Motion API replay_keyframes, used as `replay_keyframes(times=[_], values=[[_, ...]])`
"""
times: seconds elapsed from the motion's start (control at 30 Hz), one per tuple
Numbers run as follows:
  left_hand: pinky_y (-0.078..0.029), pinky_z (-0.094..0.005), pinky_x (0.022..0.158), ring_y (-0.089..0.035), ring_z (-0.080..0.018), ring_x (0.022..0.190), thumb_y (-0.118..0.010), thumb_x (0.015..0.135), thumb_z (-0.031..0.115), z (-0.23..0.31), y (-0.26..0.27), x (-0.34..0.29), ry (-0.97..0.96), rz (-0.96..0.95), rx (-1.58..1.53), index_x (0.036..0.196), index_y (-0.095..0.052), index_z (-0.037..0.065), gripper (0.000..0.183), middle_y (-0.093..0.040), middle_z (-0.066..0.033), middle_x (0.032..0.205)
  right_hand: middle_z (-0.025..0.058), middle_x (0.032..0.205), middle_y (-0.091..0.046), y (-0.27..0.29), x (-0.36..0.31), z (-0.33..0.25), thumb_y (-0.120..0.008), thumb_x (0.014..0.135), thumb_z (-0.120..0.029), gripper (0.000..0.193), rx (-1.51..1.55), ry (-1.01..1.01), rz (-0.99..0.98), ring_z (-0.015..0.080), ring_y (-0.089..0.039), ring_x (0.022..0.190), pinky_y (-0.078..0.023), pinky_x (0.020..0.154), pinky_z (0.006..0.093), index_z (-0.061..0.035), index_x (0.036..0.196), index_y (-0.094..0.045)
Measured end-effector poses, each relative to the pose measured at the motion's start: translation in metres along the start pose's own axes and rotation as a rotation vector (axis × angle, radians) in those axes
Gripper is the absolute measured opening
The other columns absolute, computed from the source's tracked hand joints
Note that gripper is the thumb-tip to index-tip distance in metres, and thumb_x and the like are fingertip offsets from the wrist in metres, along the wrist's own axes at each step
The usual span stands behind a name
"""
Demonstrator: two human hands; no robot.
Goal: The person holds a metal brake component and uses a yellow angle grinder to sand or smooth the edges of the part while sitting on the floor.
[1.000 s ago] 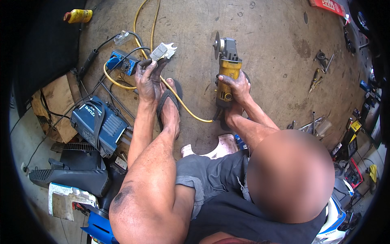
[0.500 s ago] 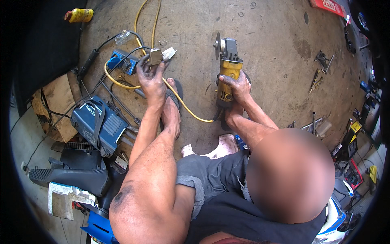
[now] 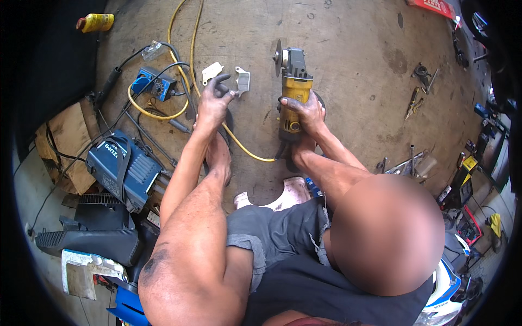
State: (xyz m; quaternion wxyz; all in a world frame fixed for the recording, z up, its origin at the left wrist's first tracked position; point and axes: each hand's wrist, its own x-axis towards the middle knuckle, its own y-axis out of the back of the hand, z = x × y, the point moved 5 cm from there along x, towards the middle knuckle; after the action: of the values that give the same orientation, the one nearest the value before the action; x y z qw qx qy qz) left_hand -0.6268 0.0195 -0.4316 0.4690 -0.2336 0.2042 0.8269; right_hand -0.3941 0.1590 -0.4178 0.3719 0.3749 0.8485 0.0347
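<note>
My left hand (image 3: 212,108), its fingertips blackened, is closed with thumb and fingers at the lower left corner of a small grey metal bracket (image 3: 243,81). That bracket has a notch in its left side. Beside the hand, a whitish flat piece (image 3: 212,72) lies on the floor. My right hand (image 3: 310,113) wraps the body of a yellow and grey angle grinder (image 3: 297,89), which points away from me. Its thin disc (image 3: 279,57) stands edge-up on the left; I cannot tell whether it spins. A yellow cord (image 3: 247,149) runs from the grinder's rear.
Left of me are a blue welding machine (image 3: 122,168), a small blue box with a dial (image 3: 156,83) and tangled cables. A yellow bottle (image 3: 98,23) lies at the far left. Pliers (image 3: 414,103) and other tools lie on the right. A pinkish-white panel (image 3: 291,193) sits between my legs.
My left hand has turned over; the metal piece, held up over its fingertips before, now shows to the right of them. The right hand keeps its hold on the grinder.
</note>
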Motion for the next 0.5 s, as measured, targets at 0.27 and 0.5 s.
replay_keyframes(times=[0.27,0.5], values=[[-0.046,-0.0478,0.089,-0.058,-0.0383,0.1,-0.08,0.079,0.029,-0.007,-0.033,-0.001,-0.487,0.264,0.876,0.125,-0.051,-0.002,0.063,-0.057,-0.0229,0.112,0.01,0.095,-0.071,0.004,-0.002,-0.004,-0.078,0.072,-0.055,0.066,0.018,0.011,0.015,0.0211,-0.068,0.088,-0.051,0.082,0.0349,-0.0032,0.11,-0.064],[-0.041,-0.0485,0.101,-0.053,-0.042,0.115,-0.075,0.078,0.019,-0.031,-0.037,0.016,-0.202,0.147,0.849,0.125,-0.049,-0.008,0.06,-0.057,-0.0269,0.117,0.0097,0.097,-0.071,0.002,0.0,0.0,-0.078,0.072,-0.054,0.065,0.035,0.011,-0.024,0.0212,-0.068,0.088,-0.051,0.082,0.0353,-0.0032,0.11,-0.064]])
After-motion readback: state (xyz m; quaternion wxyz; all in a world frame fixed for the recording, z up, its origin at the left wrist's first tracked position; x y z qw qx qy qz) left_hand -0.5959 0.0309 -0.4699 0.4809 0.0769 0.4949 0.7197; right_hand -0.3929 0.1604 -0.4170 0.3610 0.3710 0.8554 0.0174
